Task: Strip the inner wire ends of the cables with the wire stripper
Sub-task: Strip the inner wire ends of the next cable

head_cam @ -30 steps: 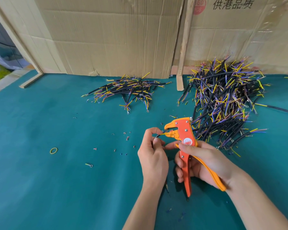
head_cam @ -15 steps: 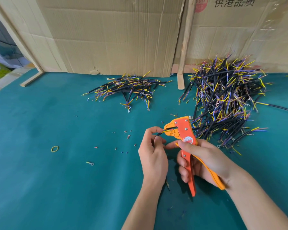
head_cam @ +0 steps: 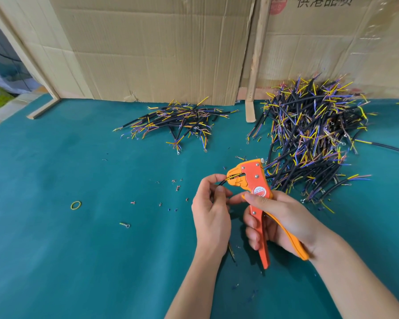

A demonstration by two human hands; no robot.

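Left hand (head_cam: 211,212) pinches the black cable (head_cam: 222,182), its tip running up and right from the fingertips into the wire stripper (head_cam: 253,180) mouth. Right hand (head_cam: 279,221) wraps the handles, not yet squeezed together.

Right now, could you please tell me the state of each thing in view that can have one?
Stripper: held upright, handles spread, a yellow wire in its mouth.
Right hand: grips the stripper's handles.
Left hand: pinches a cable, feeding it into the stripper.
Big pile: loose heap by the cardboard.
Small pile: loose, apart from the big one.
Rubber band: lying flat, alone.
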